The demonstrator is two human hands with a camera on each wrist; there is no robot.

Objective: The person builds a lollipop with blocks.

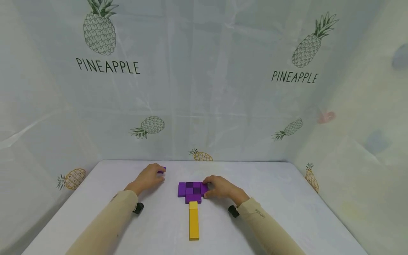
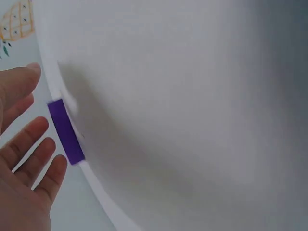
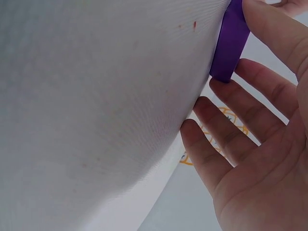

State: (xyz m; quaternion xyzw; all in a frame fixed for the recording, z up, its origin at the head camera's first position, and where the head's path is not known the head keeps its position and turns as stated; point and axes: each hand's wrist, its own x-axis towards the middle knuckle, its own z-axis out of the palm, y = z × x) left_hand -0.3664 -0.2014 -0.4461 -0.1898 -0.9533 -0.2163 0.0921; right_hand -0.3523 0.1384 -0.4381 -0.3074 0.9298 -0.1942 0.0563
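Note:
On the white table lies a flat cluster of purple blocks [image 1: 193,198], light and dark, fitted edge to edge. At its right side my right hand [image 1: 222,187] pinches a purple block [image 1: 204,189] between thumb and fingers; the right wrist view shows this purple block [image 3: 230,48] with fingertips at its lower end. Farther back and left, my left hand [image 1: 149,178] reaches beside a separate purple block [image 1: 162,170]. In the left wrist view its fingers [image 2: 36,159] are spread and stand apart from that block [image 2: 66,132].
Below the cluster, a small yellow block [image 1: 193,205] and a long yellow block [image 1: 193,224] form a column toward me. A pineapple-printed white curtain [image 1: 204,88] surrounds the table [image 1: 255,177] at the back and sides. Each wrist carries a small black device [image 1: 233,211].

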